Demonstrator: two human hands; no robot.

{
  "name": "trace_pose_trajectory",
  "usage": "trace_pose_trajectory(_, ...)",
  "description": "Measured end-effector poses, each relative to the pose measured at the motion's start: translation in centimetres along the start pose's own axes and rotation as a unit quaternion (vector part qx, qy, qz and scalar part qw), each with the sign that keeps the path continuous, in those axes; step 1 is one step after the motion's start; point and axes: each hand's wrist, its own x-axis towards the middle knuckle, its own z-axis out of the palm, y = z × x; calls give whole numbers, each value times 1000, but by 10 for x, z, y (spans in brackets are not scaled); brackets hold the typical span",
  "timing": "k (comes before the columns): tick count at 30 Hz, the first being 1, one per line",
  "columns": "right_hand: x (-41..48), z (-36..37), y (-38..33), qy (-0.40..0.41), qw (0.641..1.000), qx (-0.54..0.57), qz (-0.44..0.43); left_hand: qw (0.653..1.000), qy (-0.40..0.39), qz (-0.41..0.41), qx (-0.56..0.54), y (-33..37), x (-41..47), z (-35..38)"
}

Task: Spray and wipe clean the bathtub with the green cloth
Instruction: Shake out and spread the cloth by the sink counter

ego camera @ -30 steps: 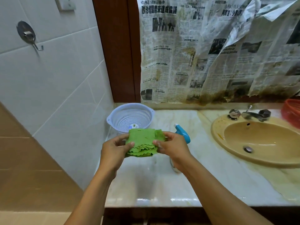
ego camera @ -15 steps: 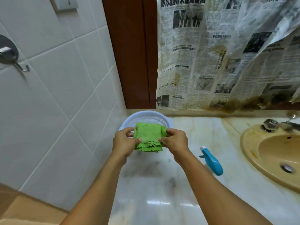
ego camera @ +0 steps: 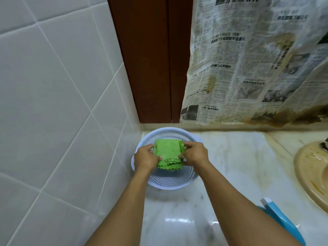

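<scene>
Left hand [ego camera: 144, 159] and right hand [ego camera: 194, 155] each pinch a side edge of the folded green cloth [ego camera: 168, 153]. My grip is closed on both sides, with the cloth stretched between, over the pale colander [ego camera: 170, 183] on the table [ego camera: 239, 166].

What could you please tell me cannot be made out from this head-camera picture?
Spray bottle: head view, mostly hidden behind the right forearm.
Sink: head view, cut off by the right edge.
Basket interior: head view, partly covered by the green cloth, left hand and right hand.
Newspaper print: head view, too blurred to read.
Bathtub: nowhere in view.
</scene>
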Motion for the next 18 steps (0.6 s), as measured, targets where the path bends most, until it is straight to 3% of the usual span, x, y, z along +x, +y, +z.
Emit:
trace_pose_trajectory(7, 32, 23, 13, -24, 986, -166, -24, 991, -18, -14, 129, -12, 21, 20)
trace_pose_trajectory(18, 38, 32, 23, -3, 956, -288, -46, 973, 0, -21, 230, -19, 28, 35)
